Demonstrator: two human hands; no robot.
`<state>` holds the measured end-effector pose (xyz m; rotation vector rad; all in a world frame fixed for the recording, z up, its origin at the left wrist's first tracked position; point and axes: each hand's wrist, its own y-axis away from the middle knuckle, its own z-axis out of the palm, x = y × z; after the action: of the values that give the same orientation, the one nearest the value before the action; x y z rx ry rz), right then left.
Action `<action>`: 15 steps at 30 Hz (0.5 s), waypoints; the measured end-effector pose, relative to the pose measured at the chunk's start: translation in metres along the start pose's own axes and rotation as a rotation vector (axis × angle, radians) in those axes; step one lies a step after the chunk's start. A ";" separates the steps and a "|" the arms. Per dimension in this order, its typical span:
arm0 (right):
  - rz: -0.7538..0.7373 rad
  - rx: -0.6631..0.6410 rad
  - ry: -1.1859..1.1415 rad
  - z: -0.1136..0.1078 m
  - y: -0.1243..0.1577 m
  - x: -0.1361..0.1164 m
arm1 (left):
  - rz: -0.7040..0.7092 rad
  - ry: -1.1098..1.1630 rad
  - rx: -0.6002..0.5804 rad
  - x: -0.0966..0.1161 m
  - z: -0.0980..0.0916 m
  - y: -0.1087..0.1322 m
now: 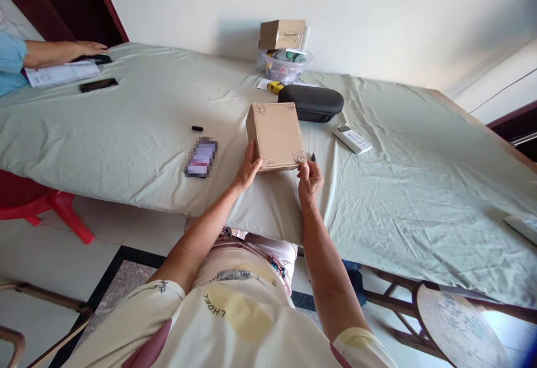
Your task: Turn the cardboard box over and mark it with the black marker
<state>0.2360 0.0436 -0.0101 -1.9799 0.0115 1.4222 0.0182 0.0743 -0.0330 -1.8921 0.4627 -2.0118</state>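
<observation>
A brown cardboard box (277, 136) sits near the front of the cloth-covered table, with dark curled line drawings at its top corners. My left hand (248, 171) grips its near left corner, thumb on the top and fingers along the side. At the near right corner, the thumb and fingers of my right hand (310, 180) are closed and touch the box edge. A black marker (313, 157) pokes up from that hand; most of it is hidden. To the left lie a small black cap (197, 128) and a phone with a blurred screen (201, 157).
Behind the box are a black hard case (311, 102), a yellow tape measure (275, 86) and a plastic basket (285, 69) topped by a smaller carton (282, 34). A white remote-like device (353, 139) lies right. Another person's arm (62, 53) rests far left, near a dark phone (98, 85).
</observation>
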 end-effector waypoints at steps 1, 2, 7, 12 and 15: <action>-0.003 0.007 0.006 0.000 0.000 0.001 | -0.014 0.004 -0.025 0.002 0.000 0.001; -0.012 0.014 0.017 0.000 0.000 0.002 | -0.025 0.010 -0.049 0.004 0.000 0.001; -0.082 0.054 0.058 0.004 0.001 0.005 | -0.007 0.014 -0.095 0.009 -0.002 0.003; -0.087 0.013 0.022 0.009 0.004 0.006 | 0.034 -0.027 -0.038 0.018 -0.005 0.003; -0.087 -0.019 -0.020 0.009 0.003 0.005 | 0.036 -0.031 0.012 0.026 -0.009 0.003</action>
<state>0.2289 0.0479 -0.0176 -1.9576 -0.0962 1.3906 0.0080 0.0596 -0.0116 -1.8911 0.4715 -1.9556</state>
